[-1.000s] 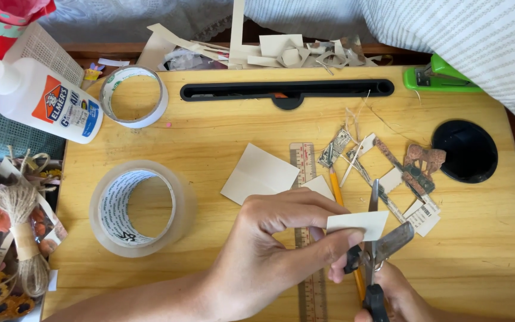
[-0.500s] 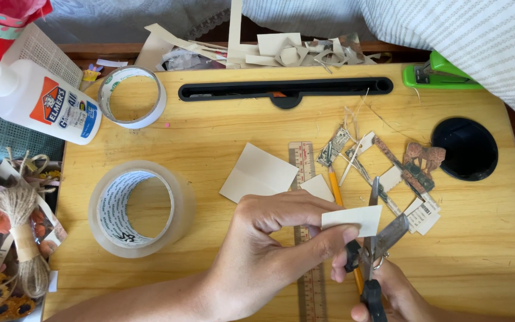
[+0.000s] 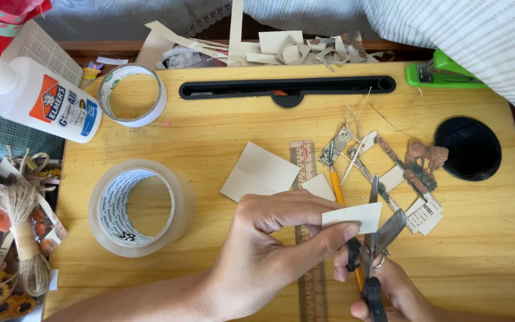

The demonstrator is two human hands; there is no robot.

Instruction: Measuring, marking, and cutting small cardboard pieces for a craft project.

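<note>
Our left hand pinches the card, fingers clamped on its left end, at about five o'clock on the table. Our right hand grips the scissors, blades parted around the card's right edge. We should keep the card taut and level, thumb clear, and close slowly.

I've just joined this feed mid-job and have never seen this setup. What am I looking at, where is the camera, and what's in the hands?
There is no machine: these are a person's two bare hands, seen from a camera worn on the head and looking down at a wooden table. The left hand pinches a small paper piece. The right hand holds scissors, blades open at the paper's edge. On the table lie a ruler, a pencil, a folded card, two tape rolls, paper scraps and a glue bottle. A green stapler sits at the far right.
</note>
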